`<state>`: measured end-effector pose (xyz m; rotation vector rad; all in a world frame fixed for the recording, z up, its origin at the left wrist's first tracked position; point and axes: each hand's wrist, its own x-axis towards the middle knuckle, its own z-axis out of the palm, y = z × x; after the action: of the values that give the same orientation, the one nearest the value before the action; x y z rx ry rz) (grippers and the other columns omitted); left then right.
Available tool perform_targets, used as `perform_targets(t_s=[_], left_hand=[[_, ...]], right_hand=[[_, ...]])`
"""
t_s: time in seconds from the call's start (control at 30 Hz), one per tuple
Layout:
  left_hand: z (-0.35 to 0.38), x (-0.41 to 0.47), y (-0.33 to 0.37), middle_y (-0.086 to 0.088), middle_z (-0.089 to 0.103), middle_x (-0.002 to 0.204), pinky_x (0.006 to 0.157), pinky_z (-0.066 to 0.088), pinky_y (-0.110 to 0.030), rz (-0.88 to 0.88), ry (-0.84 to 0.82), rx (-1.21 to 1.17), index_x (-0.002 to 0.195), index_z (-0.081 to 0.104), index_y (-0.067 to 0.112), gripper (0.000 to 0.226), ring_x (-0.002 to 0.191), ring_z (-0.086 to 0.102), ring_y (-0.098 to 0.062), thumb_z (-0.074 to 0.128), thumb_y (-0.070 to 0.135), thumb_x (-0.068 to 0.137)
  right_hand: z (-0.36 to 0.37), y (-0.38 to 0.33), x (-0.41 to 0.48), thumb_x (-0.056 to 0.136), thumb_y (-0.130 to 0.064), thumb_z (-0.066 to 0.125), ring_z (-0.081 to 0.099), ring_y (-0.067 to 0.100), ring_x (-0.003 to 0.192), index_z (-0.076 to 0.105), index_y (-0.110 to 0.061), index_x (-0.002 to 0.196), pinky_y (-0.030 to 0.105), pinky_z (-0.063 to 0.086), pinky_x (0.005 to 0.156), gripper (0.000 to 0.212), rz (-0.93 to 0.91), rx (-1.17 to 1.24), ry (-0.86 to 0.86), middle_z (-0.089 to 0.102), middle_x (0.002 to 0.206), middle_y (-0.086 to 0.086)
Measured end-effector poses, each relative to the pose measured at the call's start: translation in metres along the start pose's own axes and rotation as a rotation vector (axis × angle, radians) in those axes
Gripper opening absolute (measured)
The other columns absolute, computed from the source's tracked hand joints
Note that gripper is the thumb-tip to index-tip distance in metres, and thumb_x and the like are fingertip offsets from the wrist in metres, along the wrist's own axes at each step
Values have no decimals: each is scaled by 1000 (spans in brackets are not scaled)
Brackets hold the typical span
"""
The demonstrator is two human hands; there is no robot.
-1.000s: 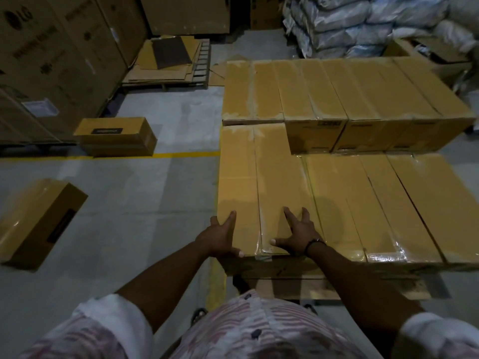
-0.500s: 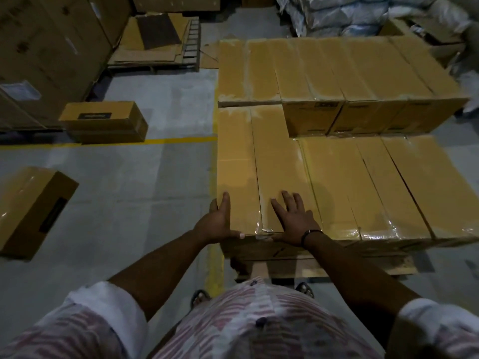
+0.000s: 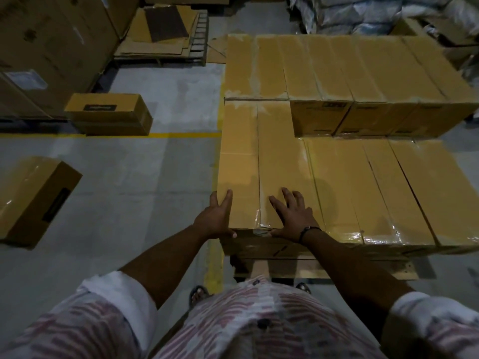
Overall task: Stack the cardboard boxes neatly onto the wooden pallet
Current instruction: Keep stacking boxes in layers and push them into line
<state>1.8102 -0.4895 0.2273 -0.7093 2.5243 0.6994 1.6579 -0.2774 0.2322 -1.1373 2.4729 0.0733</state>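
Cardboard box (image 3: pixel 259 164) lies under your flat, straight fingers (image 3: pixel 287 200), so push evenly with left hand (image 3: pixel 216 220) and right hand (image 3: pixel 294 220) until it lines up with the next box (image 3: pixel 337 182).

No legible text, black label (image 3: pixel 99 107) on floor box (image 3: pixel 114 121) blurred, stacked box (image 3: pixel 321 117) print unreadable

Cardboard boxes (image 3: pixel 285 164) on wooden pallet (image 3: pixel 337 271)

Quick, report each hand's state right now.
Left hand: open, straight fingers pressed on the left edge of the front-left box.
Right hand: open, palm flat on top of the same box.
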Motion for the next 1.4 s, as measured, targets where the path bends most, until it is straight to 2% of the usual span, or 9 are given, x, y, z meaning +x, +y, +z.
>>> perform_targets(t_s=[0.1,0.2,0.43,0.8,0.97,1.07,1.2,1.27,1.4], left_hand=[[-3,1,-2,-18,-27,166,117,38,-47,6,-29,-59,159,-25,33,150,151,26,-45,93,47,67],[-9,5,-5,-14,-24,167,120,31,-48,9,-39,-147,160,-23,31,155,155,13,-42,94,54,61],[-11,6,-5,-12,-25,166,122,27,-49,20,-45,-178,159,-23,27,152,155,8,-41,92,54,65],[-7,11,-6,-11,-26,166,122,28,-52,-6,-46,-195,159,-24,27,152,155,7,-41,93,52,65],[1,10,-14,-10,25,168,119,36,-54,-163,100,-876,164,-5,26,147,150,32,-34,84,76,58],[8,10,-18,-8,23,169,121,32,-52,-289,130,-1115,165,6,19,108,151,30,-32,64,68,88],[11,13,-25,-7,36,164,119,36,-52,-362,91,-1294,160,33,17,110,145,41,-32,48,90,79],[13,12,-30,-9,35,163,120,34,-50,-423,135,-1419,160,32,16,80,146,38,-34,42,68,100],[25,19,-54,-13,28,166,120,31,-51,-571,147,-1573,162,24,14,75,148,34,-37,35,62,105]], right_hand=[[0,3,3,57,-79,79,-20,39,151,-2,-46,158,62,36,110,134,74,135,-21,-41,159,4],[1,4,3,50,-71,89,-17,44,151,-8,-48,158,60,30,118,146,159,341,-59,-52,151,4],[1,3,0,55,-60,92,8,45,149,2,-47,159,55,34,117,138,142,376,-24,-41,158,5],[-9,0,5,59,-73,84,-5,46,152,-3,-49,158,62,23,119,134,170,243,-149,-38,161,4],[-13,-11,8,67,-94,53,-19,38,153,3,-38,161,63,-3,122,120,127,191,-99,-21,168,7],[-13,-26,12,74,-91,49,-14,38,154,6,-35,161,62,1,122,113,71,160,-86,-16,169,10],[-16,-52,22,81,-87,45,-12,37,154,6,-30,162,60,3,122,106,-4,126,-50,-12,169,10],[-17,-66,27,86,-83,42,-13,36,155,4,-28,163,59,3,123,102,-33,110,-50,-13,169,11],[-18,-93,43,84,-86,30,-13,34,155,4,-25,163,58,3,123,104,-29,77,-67,-14,169,11]])
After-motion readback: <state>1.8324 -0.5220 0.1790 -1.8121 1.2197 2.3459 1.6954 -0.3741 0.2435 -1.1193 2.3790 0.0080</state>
